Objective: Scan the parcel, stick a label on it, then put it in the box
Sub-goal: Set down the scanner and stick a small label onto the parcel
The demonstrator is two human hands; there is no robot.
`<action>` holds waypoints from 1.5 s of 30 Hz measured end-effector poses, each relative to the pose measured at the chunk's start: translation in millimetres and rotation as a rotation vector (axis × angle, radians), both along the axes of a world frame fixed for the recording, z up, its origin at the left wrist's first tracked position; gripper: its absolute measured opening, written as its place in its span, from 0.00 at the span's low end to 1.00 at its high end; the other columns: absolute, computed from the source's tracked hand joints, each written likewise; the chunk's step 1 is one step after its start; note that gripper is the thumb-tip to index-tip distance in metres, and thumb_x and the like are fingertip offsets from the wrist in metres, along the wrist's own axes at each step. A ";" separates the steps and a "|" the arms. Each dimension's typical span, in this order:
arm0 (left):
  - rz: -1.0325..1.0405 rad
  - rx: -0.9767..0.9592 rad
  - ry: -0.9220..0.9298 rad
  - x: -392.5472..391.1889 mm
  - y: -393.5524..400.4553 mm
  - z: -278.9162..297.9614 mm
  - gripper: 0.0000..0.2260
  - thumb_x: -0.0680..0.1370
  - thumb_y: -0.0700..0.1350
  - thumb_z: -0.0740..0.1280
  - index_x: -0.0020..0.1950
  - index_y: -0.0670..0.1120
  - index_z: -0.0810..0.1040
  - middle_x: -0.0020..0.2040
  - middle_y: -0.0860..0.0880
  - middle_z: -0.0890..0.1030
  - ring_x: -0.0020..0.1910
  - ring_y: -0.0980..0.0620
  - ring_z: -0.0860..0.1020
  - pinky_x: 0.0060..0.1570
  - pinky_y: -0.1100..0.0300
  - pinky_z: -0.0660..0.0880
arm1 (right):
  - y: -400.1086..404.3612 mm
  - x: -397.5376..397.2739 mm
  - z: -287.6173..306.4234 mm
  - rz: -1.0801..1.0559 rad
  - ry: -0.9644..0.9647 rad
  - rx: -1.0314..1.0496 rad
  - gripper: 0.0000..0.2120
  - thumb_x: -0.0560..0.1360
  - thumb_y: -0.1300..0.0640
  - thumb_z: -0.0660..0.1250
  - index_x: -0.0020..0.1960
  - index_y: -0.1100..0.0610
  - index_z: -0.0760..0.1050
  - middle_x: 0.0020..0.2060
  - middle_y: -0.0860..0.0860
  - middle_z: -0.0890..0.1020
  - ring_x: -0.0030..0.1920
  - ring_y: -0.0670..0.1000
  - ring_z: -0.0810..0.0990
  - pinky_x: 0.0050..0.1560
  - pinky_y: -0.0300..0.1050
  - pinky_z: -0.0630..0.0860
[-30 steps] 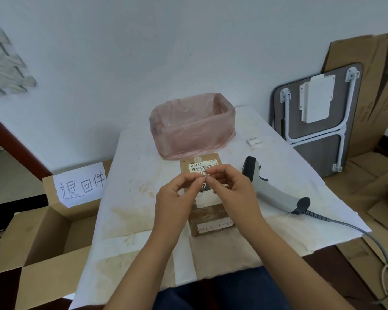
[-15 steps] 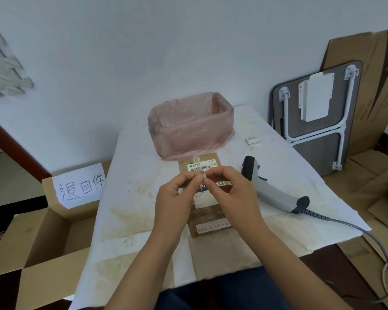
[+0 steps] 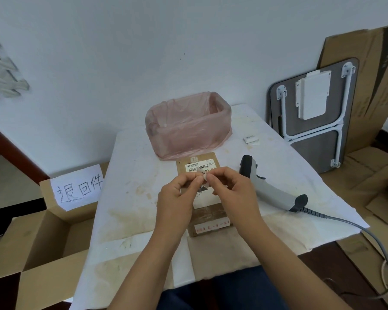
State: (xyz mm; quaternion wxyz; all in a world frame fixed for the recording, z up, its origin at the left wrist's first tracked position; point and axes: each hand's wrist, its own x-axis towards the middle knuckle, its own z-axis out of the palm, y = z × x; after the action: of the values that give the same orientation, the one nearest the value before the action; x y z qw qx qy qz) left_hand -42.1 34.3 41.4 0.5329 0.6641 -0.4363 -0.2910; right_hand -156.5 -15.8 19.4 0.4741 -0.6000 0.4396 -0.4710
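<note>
From the head camera, we see both hands raised just above the flat brown cardboard parcel, which lies on the white, stained bench directly in front of the person. The left hand and the right hand meet fingertip to fingertip, and between them sits a small white sticker label. Each grip is pinched on that label, thumb against forefinger, and the other fingers are curled in. We judge that the label is being peeled or readied for sticking; holding it right over the parcel keeps the move down to the surface short.

The parcel already carries a white printed barcode slip at its far end, face up, where a scanner can read it. The grey and black handheld barcode scanner lies on its side just to the right of the parcel, untouched, with its cable trailing off the bench edge, so scanning looks done or set aside.

The open brown cardboard box with a handwritten paper sign stands on the floor at the left, close enough to drop the parcel in. A pink plastic-lined bin sits behind the parcel, probably for waste backing.
</note>
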 end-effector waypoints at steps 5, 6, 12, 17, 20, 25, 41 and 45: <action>-0.011 0.011 -0.033 -0.4 1.2 1.2 0.06 0.78 0.49 0.67 0.46 0.58 0.83 0.43 0.67 0.83 0.44 0.70 0.79 0.43 0.69 0.74 | 0.4 -1.1 0.1 -0.014 0.044 -0.059 0.01 0.74 0.55 0.71 0.45 0.51 0.80 0.39 0.45 0.85 0.43 0.42 0.83 0.47 0.37 0.79; -0.018 0.010 -0.055 -0.1 1.6 1.7 0.07 0.79 0.48 0.67 0.46 0.59 0.83 0.43 0.67 0.83 0.45 0.70 0.79 0.43 0.71 0.74 | 0.6 -1.6 0.4 -0.013 0.067 -0.072 0.02 0.74 0.53 0.72 0.45 0.51 0.81 0.39 0.44 0.85 0.43 0.42 0.83 0.47 0.35 0.78; -0.021 -0.002 -0.146 0.8 2.6 1.2 0.06 0.78 0.45 0.68 0.50 0.54 0.84 0.43 0.61 0.84 0.46 0.71 0.78 0.42 0.78 0.72 | 0.9 -3.0 1.4 -0.022 0.124 -0.087 0.03 0.73 0.52 0.71 0.45 0.51 0.81 0.39 0.44 0.85 0.43 0.40 0.83 0.45 0.30 0.77; -0.012 0.013 -0.148 0.1 3.6 1.9 0.06 0.78 0.46 0.69 0.51 0.53 0.85 0.45 0.60 0.84 0.46 0.72 0.77 0.42 0.79 0.71 | -0.2 -4.4 2.6 -0.024 0.158 -0.091 0.03 0.74 0.54 0.70 0.44 0.51 0.83 0.38 0.43 0.85 0.42 0.40 0.82 0.44 0.30 0.76; 0.008 0.017 -0.201 -1.0 4.1 0.8 0.06 0.77 0.47 0.69 0.48 0.58 0.84 0.42 0.62 0.84 0.48 0.70 0.78 0.48 0.69 0.74 | 0.2 -3.4 1.8 -0.026 0.192 -0.105 0.03 0.74 0.54 0.70 0.43 0.50 0.82 0.37 0.43 0.85 0.42 0.40 0.82 0.43 0.31 0.76; 0.023 0.020 -0.335 -0.8 5.2 4.0 0.14 0.77 0.50 0.68 0.39 0.71 0.78 0.40 0.63 0.83 0.50 0.57 0.79 0.58 0.44 0.73 | -0.9 -3.3 1.7 -0.021 0.291 -0.158 0.03 0.74 0.54 0.69 0.44 0.50 0.82 0.38 0.43 0.85 0.41 0.41 0.82 0.40 0.32 0.74; 0.015 -0.052 -0.518 -4.9 2.2 6.0 0.06 0.78 0.48 0.68 0.45 0.58 0.81 0.35 0.63 0.78 0.46 0.59 0.76 0.61 0.54 0.62 | 0.3 -3.0 3.4 -0.060 0.336 -0.221 0.03 0.73 0.53 0.68 0.42 0.50 0.79 0.37 0.44 0.84 0.37 0.46 0.81 0.42 0.50 0.80; 0.023 -0.027 -0.514 -3.3 2.4 6.0 0.05 0.78 0.48 0.67 0.45 0.58 0.81 0.36 0.63 0.78 0.48 0.55 0.76 0.60 0.56 0.60 | 0.1 -2.3 3.7 -0.062 0.336 -0.227 0.03 0.73 0.54 0.68 0.41 0.50 0.79 0.37 0.44 0.83 0.37 0.46 0.81 0.42 0.50 0.80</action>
State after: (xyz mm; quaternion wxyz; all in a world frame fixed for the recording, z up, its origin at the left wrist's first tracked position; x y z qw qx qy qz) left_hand -45.4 36.7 47.3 0.4165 0.7140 -0.5536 -0.1009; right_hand -158.7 -15.7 23.1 0.3085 -0.7060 0.4751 -0.4252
